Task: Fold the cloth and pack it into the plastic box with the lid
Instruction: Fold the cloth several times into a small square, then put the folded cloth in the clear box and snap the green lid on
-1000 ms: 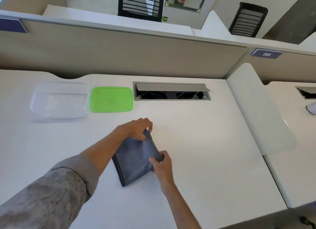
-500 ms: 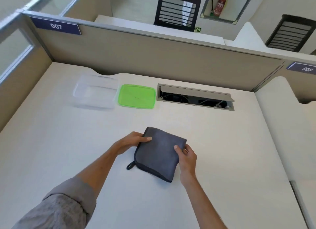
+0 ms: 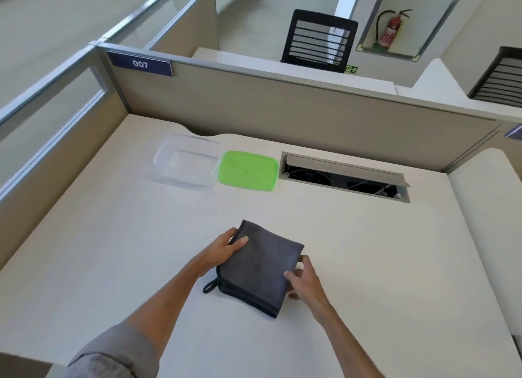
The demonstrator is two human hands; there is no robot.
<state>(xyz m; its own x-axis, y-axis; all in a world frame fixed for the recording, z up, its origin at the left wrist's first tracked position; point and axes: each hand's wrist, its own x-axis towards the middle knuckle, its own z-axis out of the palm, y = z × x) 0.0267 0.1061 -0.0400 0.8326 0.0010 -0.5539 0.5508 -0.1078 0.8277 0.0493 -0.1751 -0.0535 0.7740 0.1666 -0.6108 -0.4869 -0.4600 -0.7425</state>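
- Both hands grip the folded grey cloth [image 3: 258, 267] from opposite sides: the left hand [image 3: 223, 249] pinches its far-left edge with the thumb on top, and the right hand [image 3: 305, 278] clasps its near-right edge.
- A second earlier the cloth lay as a narrower strip with the hands working at its far end; now it sits as a compact, squarish bundle on the desk [image 3: 113, 250], its hanging loop [image 3: 209, 287] poking out at the near-left corner.
- That suggests the folding is essentially finished, and lifting the bundle toward the box looks like the step coming up.
- The clear plastic box [image 3: 187, 160] stands open and empty at the back of the desk, well apart from the cloth, with the green lid [image 3: 248, 170] lying flat just beside it on its right.
- The desk is plain white, with an open cable hatch [image 3: 344, 177] right of the lid.
- Beige partitions enclose the cubicle, one bearing a label reading 007 [image 3: 140, 64]; a black mesh chair [image 3: 319, 40] and a red fire extinguisher [image 3: 391, 30] stand beyond.
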